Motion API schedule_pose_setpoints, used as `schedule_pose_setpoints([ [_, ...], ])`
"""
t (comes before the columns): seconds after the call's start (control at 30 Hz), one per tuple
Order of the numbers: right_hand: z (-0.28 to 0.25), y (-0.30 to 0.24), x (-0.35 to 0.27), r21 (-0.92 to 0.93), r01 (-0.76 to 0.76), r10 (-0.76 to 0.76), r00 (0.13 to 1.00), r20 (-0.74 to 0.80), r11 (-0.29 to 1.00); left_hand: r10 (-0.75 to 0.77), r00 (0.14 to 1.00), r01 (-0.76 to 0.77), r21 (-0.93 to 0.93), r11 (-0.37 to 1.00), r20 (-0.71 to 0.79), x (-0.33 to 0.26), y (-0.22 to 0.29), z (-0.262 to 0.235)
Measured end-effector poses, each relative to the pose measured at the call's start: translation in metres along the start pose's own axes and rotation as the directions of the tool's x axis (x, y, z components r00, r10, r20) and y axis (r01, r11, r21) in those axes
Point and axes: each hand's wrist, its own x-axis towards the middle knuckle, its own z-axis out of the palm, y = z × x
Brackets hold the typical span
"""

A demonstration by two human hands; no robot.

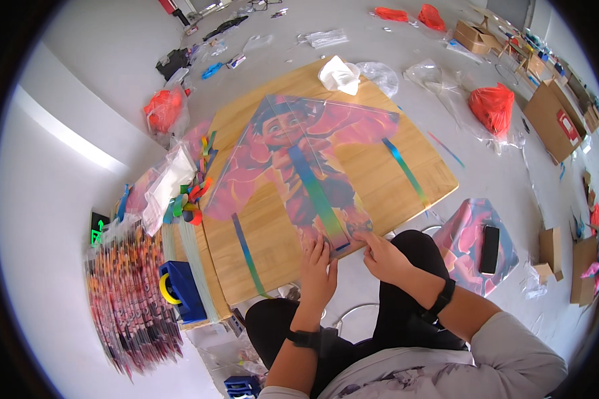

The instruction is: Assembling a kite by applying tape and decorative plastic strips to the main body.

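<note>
One head-worn fisheye looks steeply down from just above the left hand (317, 278) and right hand (385, 258), facing forward over the table (379, 179) beyond them

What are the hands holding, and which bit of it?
Both the left hand and right hand pinch the kite at its bottom tip, flat on the wooden table.

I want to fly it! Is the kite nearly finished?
Partly. The kite lies spread flat on the wooden table with ribbon tails on it. The left hand and right hand press its bottom tip. A stack of more kites waits beside the table.
</note>
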Motion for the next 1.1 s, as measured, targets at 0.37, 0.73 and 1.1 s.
schedule_pose_setpoints([
  [0.37,0.016,0.006,0.001,0.148,0.152,-0.140,0.986,-0.088,0.977,-0.024,0.998,0.017,0.130,0.991,0.051,-0.020,0.008,0.007],
  [0.73,0.010,0.006,-0.004,0.109,0.124,-0.119,0.992,-0.050,0.986,-0.007,1.000,0.004,0.132,0.991,0.023,-0.020,0.011,0.009],
  [1.1,0.007,0.009,-0.004,0.145,0.138,-0.138,0.990,-0.006,0.980,-0.041,0.998,0.046,0.106,0.993,-0.055,-0.018,0.013,0.010],
])
